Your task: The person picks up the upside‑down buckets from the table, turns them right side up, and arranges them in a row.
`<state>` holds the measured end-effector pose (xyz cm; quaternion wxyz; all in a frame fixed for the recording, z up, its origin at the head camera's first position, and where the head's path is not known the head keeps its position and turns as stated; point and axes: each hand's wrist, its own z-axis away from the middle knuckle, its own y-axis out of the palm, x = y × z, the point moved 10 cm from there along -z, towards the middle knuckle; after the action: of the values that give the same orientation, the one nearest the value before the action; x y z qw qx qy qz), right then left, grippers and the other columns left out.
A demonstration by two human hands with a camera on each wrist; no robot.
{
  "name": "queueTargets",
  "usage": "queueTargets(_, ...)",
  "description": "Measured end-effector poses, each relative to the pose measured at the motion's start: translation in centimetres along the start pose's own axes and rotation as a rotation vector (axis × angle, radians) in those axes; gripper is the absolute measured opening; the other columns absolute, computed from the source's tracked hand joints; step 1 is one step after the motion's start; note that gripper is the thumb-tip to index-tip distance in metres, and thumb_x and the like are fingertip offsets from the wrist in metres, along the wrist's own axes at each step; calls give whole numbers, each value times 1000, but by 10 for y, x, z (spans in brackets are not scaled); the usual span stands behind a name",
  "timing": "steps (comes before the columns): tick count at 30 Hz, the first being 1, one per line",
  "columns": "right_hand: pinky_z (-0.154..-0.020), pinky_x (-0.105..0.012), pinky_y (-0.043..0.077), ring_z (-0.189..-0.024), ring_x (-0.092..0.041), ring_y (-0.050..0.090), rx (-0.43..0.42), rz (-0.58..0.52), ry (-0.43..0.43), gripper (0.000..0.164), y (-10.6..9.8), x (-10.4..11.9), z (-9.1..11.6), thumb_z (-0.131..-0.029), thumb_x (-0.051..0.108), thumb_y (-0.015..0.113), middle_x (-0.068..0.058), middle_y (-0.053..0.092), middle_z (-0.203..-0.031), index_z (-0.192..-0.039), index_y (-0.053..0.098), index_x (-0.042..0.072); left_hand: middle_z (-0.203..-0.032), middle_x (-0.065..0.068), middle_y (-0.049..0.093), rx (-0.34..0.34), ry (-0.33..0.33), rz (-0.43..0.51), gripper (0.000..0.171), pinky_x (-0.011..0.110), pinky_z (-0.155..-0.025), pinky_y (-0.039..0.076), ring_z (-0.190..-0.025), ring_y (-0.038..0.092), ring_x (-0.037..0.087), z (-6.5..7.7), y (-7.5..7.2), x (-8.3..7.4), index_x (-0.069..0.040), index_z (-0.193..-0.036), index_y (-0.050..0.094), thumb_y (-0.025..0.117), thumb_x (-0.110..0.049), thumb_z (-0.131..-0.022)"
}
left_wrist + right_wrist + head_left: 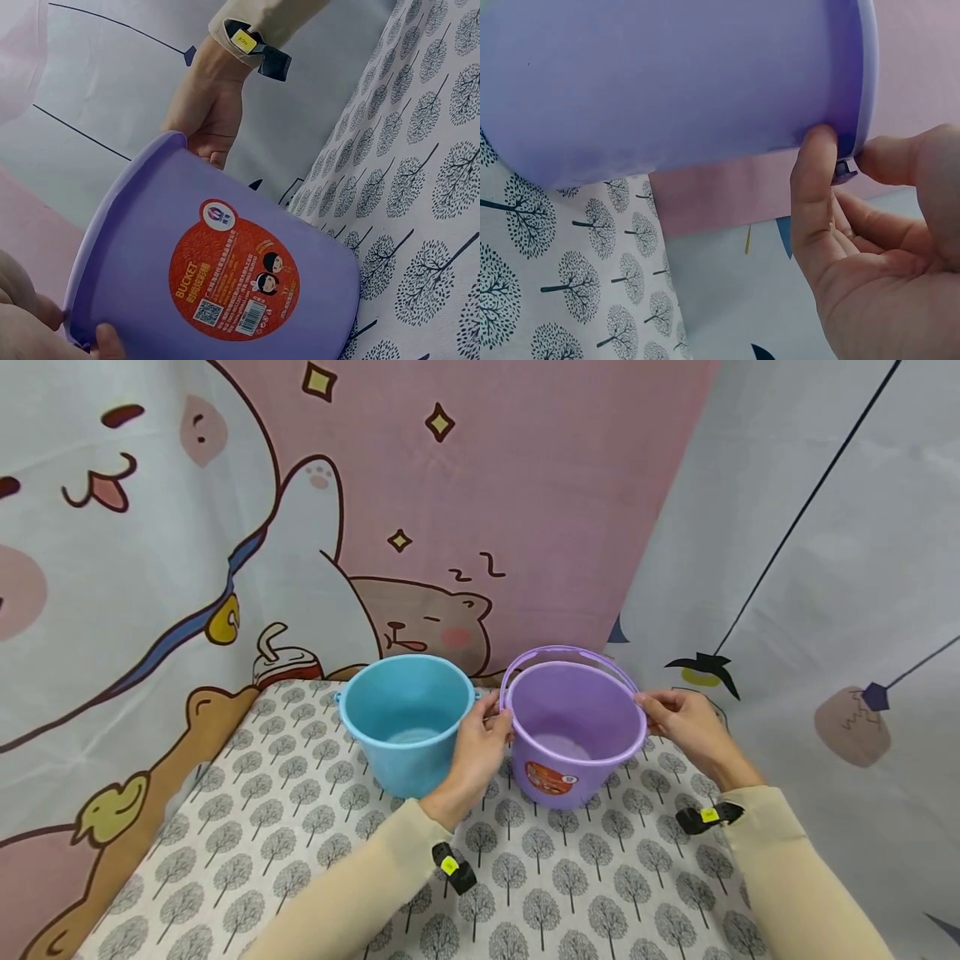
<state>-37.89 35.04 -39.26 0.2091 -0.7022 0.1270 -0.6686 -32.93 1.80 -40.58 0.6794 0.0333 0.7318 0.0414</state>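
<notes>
A purple bucket stands upright on the tree-print cloth, a round red label on its front side. Its purple handle arches up behind the rim. My left hand pinches the rim at the bucket's left side, near the handle's joint. At the opposite side my right hand pinches the rim; in the right wrist view, its thumb and forefinger meet close by the handle's lug. A light blue bucket stands just left of the purple one, beside my left hand, its inside showing no contents.
The table is covered by a white cloth printed with grey trees. Behind it hangs a pink and white cartoon curtain. Pale fabric with printed drawings hangs along the right side.
</notes>
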Motion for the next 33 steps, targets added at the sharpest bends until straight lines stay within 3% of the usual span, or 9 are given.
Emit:
queueTargets(6,-91,-20,71,-98,-4,77,30,-5,50,69,7,-6,2,-123,48,58,3,81,-113,-157,61,-12,-165,24,64,3,-31,-61,58,46,-120,66,-146,70,37,2,1,5,-1,-177,43,56,-13,-122)
queueTargets(10,-89,-24,72,-91,-5,76,26,-2,68,72,7,-11,3,-122,55,57,2,79,-107,-148,65,-12,-169,19,62,10,-77,-106,61,44,-122,65,-150,68,35,1,0,10,-4,-179,40,57,-18,-122)
queueTargets(14,-89,-25,73,-89,-5,77,21,0,77,72,6,-13,2,-122,54,55,2,78,-106,-145,65,-14,-170,13,62,19,-131,-123,65,45,-124,63,-152,66,29,-3,-1,19,-9,-181,38,60,-22,-121)
queueTargets(24,-88,-26,74,-87,-5,80,23,28,76,74,7,-13,1,-125,51,50,-2,82,-106,-149,62,-19,-176,16,57,79,-134,-190,75,52,-135,54,-162,60,35,-2,-2,24,-10,-185,29,62,-31,-120)
queueTargets(28,-85,-26,74,-88,-8,82,-7,73,64,76,5,-11,3,-124,56,50,-6,83,-110,-150,63,-15,-175,23,55,114,-73,-286,77,56,-132,56,-160,61,42,11,-2,9,-7,-184,28,63,-33,-120)
queueTargets(33,-79,-23,72,-92,-12,82,-65,173,51,83,0,-5,7,-121,66,49,-22,82,-125,-152,66,-9,-179,31,47,164,38,-433,80,65,-132,55,-160,58,51,27,-3,-11,-2,-183,27,62,-36,-120)
